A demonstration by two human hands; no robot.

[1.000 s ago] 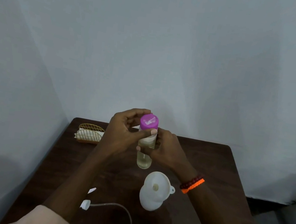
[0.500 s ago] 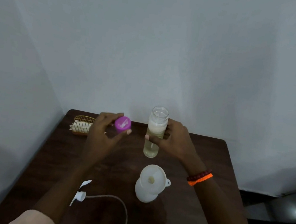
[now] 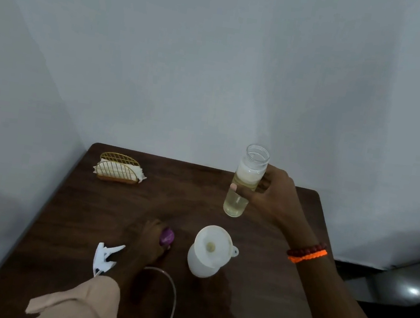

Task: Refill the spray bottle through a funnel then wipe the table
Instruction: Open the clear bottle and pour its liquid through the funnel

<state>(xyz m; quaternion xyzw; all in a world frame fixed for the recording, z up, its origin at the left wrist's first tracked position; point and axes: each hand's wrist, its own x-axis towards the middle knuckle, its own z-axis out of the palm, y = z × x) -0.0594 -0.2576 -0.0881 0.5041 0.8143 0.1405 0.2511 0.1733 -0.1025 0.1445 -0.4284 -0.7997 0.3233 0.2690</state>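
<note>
My right hand [image 3: 273, 196] grips a clear uncapped bottle [image 3: 244, 182] of pale yellow liquid, held just above the back right of the dark wooden table [image 3: 88, 223]. My left hand [image 3: 151, 242] is low over the table's middle, its fingers closed on the purple cap [image 3: 167, 237]. A white spray bottle [image 3: 202, 260] stands in front of me with a white funnel [image 3: 215, 243] seated in its neck. The white spray trigger head [image 3: 103, 257] with its dip tube [image 3: 172, 292] lies on the table beside my left forearm.
A gold wire holder with white napkins [image 3: 118, 170] stands at the table's back left corner. Grey walls close in behind and to the left. A dark wet-looking patch [image 3: 218, 306] spreads on the wood in front of the spray bottle.
My left hand took the purple cap off the bottle and carried it down to the table near the funnel. My right hand moved the open bottle to the right.
</note>
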